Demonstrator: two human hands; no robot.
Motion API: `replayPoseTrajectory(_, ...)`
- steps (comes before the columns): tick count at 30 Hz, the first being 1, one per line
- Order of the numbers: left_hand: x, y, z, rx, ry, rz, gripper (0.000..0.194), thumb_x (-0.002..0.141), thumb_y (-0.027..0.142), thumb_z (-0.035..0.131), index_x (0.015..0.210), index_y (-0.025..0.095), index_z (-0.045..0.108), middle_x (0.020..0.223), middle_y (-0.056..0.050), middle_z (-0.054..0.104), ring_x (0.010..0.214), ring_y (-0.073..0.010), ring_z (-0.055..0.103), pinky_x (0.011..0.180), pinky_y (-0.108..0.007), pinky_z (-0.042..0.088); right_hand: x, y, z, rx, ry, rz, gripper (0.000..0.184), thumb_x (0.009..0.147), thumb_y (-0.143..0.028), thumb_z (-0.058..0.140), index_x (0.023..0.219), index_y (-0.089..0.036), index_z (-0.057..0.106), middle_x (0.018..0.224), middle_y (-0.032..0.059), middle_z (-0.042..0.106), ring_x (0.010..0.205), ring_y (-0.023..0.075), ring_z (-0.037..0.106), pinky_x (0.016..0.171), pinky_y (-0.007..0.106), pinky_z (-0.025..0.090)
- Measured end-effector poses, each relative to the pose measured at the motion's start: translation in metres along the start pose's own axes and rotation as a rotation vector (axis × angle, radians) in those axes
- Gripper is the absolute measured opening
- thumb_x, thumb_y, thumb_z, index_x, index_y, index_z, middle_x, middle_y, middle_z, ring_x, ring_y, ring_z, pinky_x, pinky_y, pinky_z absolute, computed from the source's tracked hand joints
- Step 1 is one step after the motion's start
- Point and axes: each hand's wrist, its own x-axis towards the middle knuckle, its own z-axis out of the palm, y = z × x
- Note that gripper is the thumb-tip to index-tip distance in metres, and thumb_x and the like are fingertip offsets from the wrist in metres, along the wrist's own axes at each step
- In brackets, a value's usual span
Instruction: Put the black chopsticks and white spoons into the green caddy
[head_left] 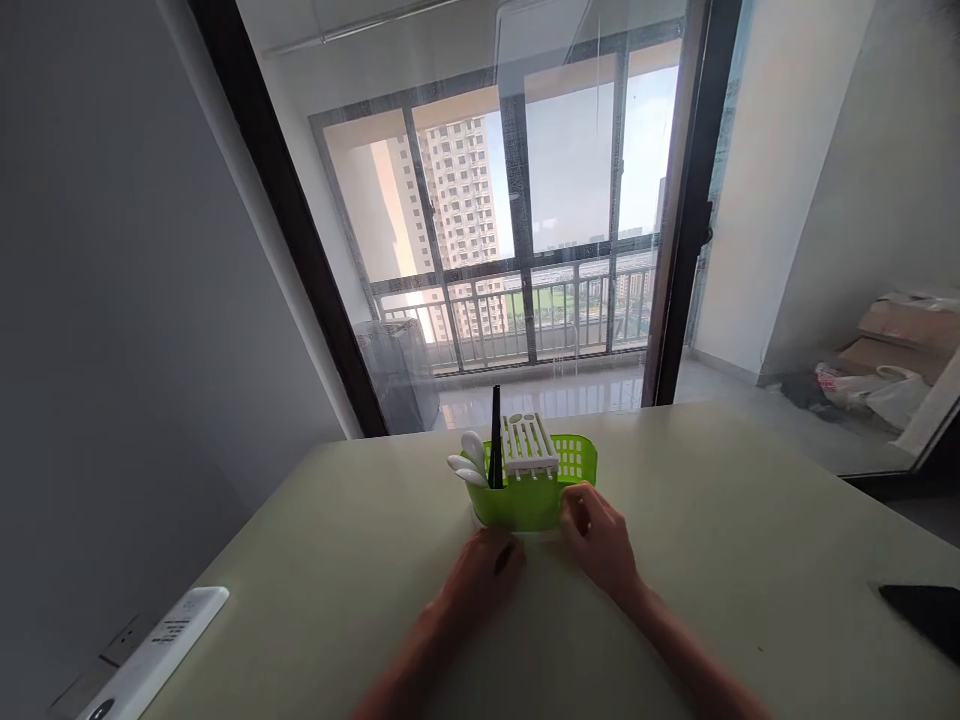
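A green slotted plastic basket point(574, 462) stands near the far edge of a pale table point(720, 500). White spoons point(469, 458) and a black stick point(496, 430) stand in its left part, and a white slatted insert point(529, 445) sits in the middle. My right hand point(596, 538) has its fingers curled against the basket's near right side. My left hand point(480, 575) lies on the table just in front of the basket with its fingers bent under; whether it holds anything is hidden.
A white remote control point(154, 655) lies at the table's near left edge. A dark flat object point(926, 612) lies at the right edge. Beyond the table are a glass sliding door, a balcony, and boxes and bags point(885, 370) on the floor at right.
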Motion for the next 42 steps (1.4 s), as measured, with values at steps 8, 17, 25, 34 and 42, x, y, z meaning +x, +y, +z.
replayPoseTrajectory(8,-0.008,-0.011,0.007,0.069,0.014,0.169,0.025,0.092,0.022,0.045,0.075,0.022,0.064,0.075,-0.004,0.069,0.070,-0.0182,0.061,0.070,-0.032,0.046,-0.023,-0.015,0.019,0.058,-0.304,-0.082,0.017,0.082,-0.021,0.052,0.068,-0.023,0.042,0.056,-0.0060,0.043,0.051,0.0101,0.031,0.053,0.025,0.025)
replayPoseTrajectory(17,-0.001,0.013,-0.053,0.217,0.177,0.356,0.034,0.091,0.029,0.047,0.057,0.025,0.048,0.061,-0.005,0.056,0.070,-0.0213,0.052,0.072,-0.038,0.045,-0.024,-0.019,0.023,0.101,-0.365,-0.062,0.021,0.088,-0.021,0.048,0.068,-0.022,0.041,0.055,-0.0072,0.039,0.051,0.0094,0.029,0.053,0.026,0.022)
replayPoseTrajectory(25,0.105,0.018,-0.110,-0.072,0.582,-0.024,0.027,0.095,0.047,0.052,0.099,0.020,0.059,0.107,-0.010,0.068,0.108,-0.0248,0.060,0.095,-0.040,0.047,-0.025,-0.025,0.026,0.087,-0.419,-0.070,0.016,0.088,-0.018,0.047,0.073,-0.022,0.047,0.058,-0.0062,0.043,0.054,0.0104,0.034,0.056,0.025,0.025)
replayPoseTrajectory(34,0.163,0.011,-0.114,-0.312,0.164,-0.185,0.063,0.078,0.059,0.074,0.119,0.012,0.063,0.120,-0.020,0.072,0.106,-0.0307,0.071,0.084,-0.036,0.057,-0.020,-0.027,0.024,0.064,-0.414,-0.111,0.014,0.085,-0.015,0.047,0.073,-0.021,0.052,0.060,-0.0037,0.051,0.055,0.0108,0.038,0.056,0.026,0.024)
replayPoseTrajectory(42,0.167,0.016,-0.114,-0.297,0.258,-0.098,0.026,0.084,0.044,0.068,0.077,0.020,0.074,0.085,-0.006,0.080,0.088,-0.0269,0.074,0.087,-0.038,0.056,-0.019,-0.030,0.021,0.046,-0.428,-0.110,0.013,0.083,-0.013,0.048,0.075,-0.021,0.056,0.061,-0.0026,0.056,0.055,0.0114,0.042,0.056,0.026,0.025)
